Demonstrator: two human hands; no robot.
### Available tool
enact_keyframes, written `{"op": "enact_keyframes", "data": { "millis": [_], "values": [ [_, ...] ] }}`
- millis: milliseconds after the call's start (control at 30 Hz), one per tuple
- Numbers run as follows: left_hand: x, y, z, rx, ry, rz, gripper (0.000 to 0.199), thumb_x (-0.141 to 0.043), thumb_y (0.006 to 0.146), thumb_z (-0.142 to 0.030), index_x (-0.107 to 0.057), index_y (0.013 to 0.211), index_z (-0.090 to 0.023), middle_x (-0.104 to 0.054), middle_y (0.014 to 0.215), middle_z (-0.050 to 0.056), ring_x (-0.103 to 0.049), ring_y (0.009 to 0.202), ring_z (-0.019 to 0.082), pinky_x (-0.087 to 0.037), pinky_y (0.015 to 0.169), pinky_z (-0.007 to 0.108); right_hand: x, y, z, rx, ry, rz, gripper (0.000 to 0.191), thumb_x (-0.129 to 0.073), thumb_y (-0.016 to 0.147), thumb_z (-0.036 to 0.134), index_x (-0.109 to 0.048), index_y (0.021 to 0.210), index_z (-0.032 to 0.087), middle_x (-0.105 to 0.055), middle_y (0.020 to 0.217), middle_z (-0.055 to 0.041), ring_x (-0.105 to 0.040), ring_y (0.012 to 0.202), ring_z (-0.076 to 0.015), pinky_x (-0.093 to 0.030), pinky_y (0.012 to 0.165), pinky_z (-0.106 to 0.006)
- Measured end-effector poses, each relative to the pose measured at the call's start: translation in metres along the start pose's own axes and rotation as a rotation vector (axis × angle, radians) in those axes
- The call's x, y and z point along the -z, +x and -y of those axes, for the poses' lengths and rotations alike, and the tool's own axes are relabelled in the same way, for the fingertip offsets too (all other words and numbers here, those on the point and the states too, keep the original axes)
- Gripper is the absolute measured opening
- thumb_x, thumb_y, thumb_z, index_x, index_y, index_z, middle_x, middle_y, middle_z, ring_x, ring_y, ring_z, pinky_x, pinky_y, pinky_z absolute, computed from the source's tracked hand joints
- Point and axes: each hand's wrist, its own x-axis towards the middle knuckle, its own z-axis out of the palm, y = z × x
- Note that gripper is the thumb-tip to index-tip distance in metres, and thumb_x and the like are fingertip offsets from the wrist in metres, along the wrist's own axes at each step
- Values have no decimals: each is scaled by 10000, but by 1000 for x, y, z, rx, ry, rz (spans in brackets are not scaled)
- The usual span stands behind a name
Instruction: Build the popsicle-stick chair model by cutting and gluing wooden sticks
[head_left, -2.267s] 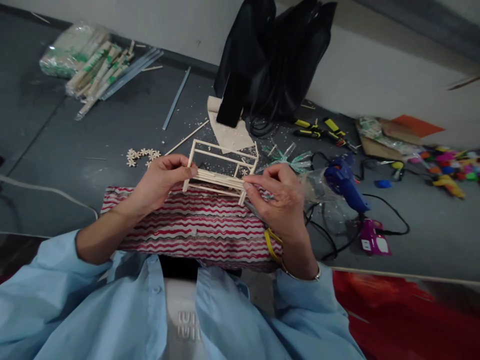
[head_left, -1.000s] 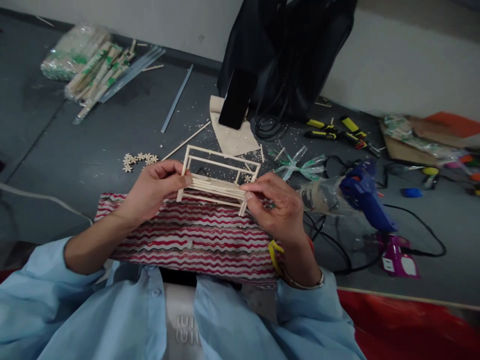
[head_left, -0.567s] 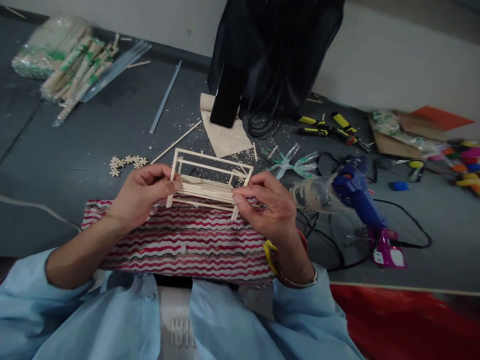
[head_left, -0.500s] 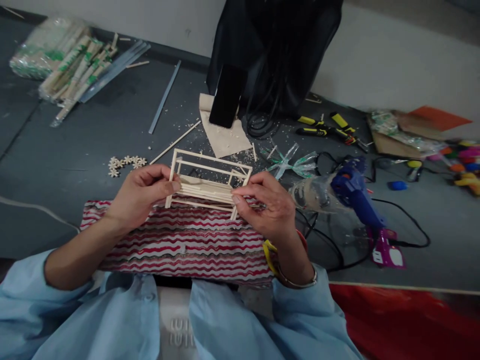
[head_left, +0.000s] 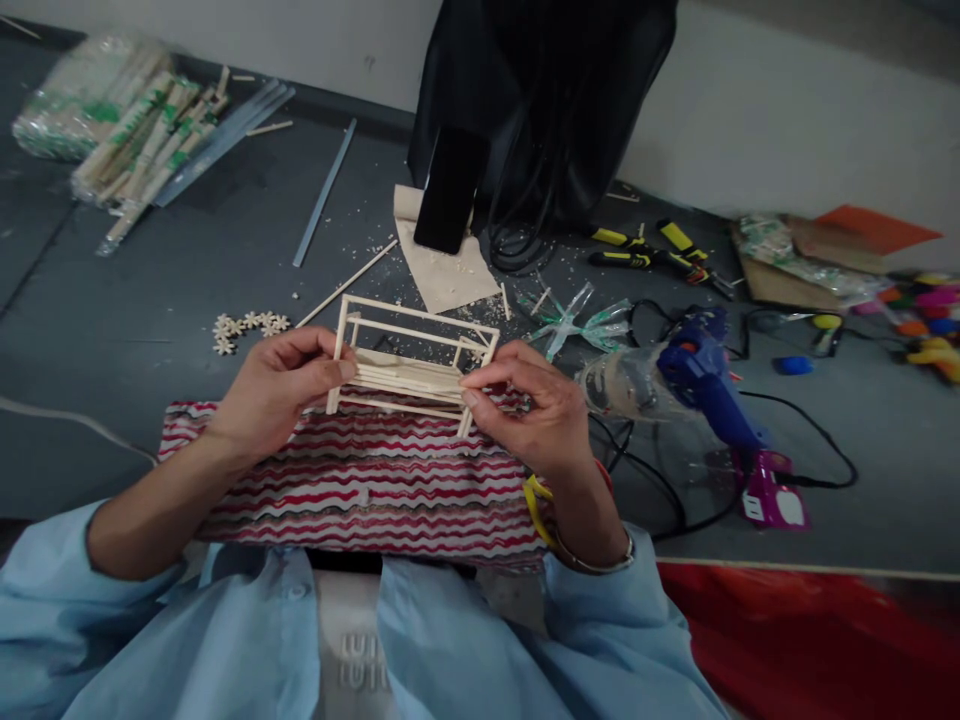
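A small frame built of pale wooden sticks [head_left: 409,376] is held between my two hands, above a red-and-white striped cloth [head_left: 360,490]. It has upright posts at both ends, long rails and a slatted platform across the middle. My left hand [head_left: 274,395] pinches its left end between thumb and fingers. At the right end, my right hand [head_left: 536,405] grips the post and the platform's edge the same way. Left of the frame lies a cluster of small wooden flower shapes [head_left: 247,328]. A loose wooden stick [head_left: 346,284] rests just behind it.
A blue glue gun [head_left: 709,370] with its cord lies at right, beside yellow-black pliers [head_left: 660,262]. Behind the frame are a phone [head_left: 452,190] on sandpaper [head_left: 450,275] and a black bag [head_left: 555,90]. Bagged sticks [head_left: 142,150] and a glue stick [head_left: 325,192] lie left.
The view has shifted very slightly. Both hands keep the same grip on the stick frame, which looks tilted a little differently.
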Motion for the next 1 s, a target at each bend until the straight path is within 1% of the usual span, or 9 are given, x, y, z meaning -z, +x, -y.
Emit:
{"op": "enact_keyframes", "data": {
  "millis": [100, 200, 333, 467, 600, 800, 1000],
  "values": [
    [0, 0, -1, 6, 1, 11, 208, -861, 643, -234, -669, 677, -160, -579, 610, -46, -366, 461, -1, -256, 398, 137, 0, 0, 0, -6, 26, 8, 79, -669, 810, 155, -718, 834, 212, -594, 781, 12, -550, 658, -98, -431, 569, -230],
    [-1, -1, -3, 6, 6, 16, 208, -853, 644, -227, -661, 678, -156, -561, 600, -46, -367, 464, 2, -256, 401, 140, -1, -1, 0, 14, 8, -11, 85, -669, 803, 151, -718, 829, 216, -590, 785, 10, -561, 680, -105, -444, 584, -239],
    [-2, 0, -3, -2, 15, 7, 225, -856, 611, -243, -652, 657, -159, -559, 587, -40, -364, 451, 13, -249, 394, 156, -3, -3, 0, 64, -52, -74, 97, -654, 802, 155, -717, 810, 228, -568, 797, -1, -576, 716, -130, -468, 618, -278],
    [-1, 1, -2, -14, 57, -14, 198, -829, 609, -236, -650, 657, -167, -550, 596, -39, -360, 446, 24, -250, 393, 173, -5, -4, 0, 132, -118, -117, 120, -648, 788, 143, -707, 818, 243, -557, 811, -6, -570, 708, -136, -466, 607, -294],
    [-1, 1, -3, -18, 65, -11, 182, -802, 613, -223, -631, 642, -166, -560, 617, -36, -359, 445, 24, -250, 401, 180, -5, -4, -3, 194, -137, -121, 151, -650, 772, 123, -703, 833, 251, -556, 808, -4, -563, 701, -133, -461, 598, -289],
    [-1, 2, -3, -9, 72, -15, 193, -791, 611, -223, -611, 648, -163, -546, 613, -34, -361, 446, 26, -231, 389, 173, -5, -3, -5, 182, -134, -110, 136, -640, 783, 142, -700, 825, 257, -569, 795, -1, -561, 692, -137, -467, 606, -297],
    [-2, 3, -3, 0, 48, 16, 189, -776, 629, -213, -598, 664, -161, -525, 602, -42, -336, 430, 19, -233, 382, 163, -7, -3, -3, 133, -101, -144, 122, -640, 789, 133, -692, 808, 242, -565, 795, 3, -563, 687, -130, -461, 603, -289]
  ]
}}
